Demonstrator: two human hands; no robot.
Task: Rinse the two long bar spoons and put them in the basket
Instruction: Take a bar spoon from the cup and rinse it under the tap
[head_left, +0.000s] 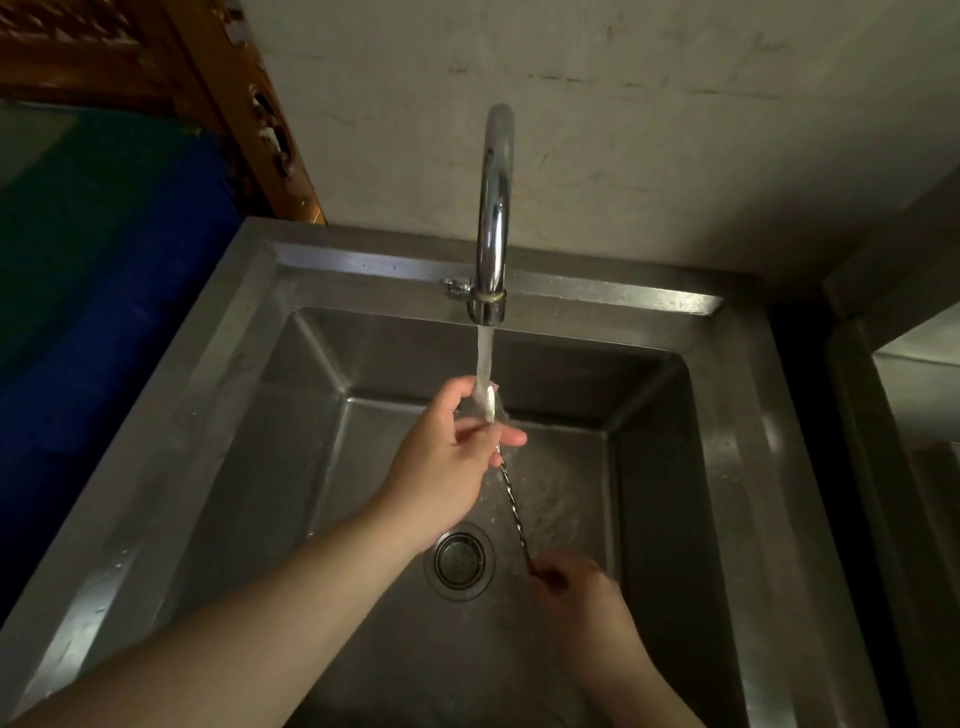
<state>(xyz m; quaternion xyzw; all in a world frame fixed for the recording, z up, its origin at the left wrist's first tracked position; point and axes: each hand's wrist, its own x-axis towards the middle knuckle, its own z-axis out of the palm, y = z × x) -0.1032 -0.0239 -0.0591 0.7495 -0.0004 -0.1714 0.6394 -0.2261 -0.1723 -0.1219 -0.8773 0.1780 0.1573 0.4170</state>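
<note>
A long bar spoon (511, 499) with a twisted metal stem runs diagonally over the steel sink (249, 332). My right hand (574, 590) pinches its lower end near the drain. My left hand (447, 462) holds the upper end between thumb and fingers, right under the running water stream (484, 358) from the chrome tap (494, 208). The spoon's bowl is hidden by water and my fingers. I can make out only one spoon. No basket is in view.
The round drain (459, 560) sits in the sink floor between my hands. A blue and green object (104, 291) lies left of the sink below carved wood. A second steel unit (904, 395) stands at the right. A bare wall is behind the tap.
</note>
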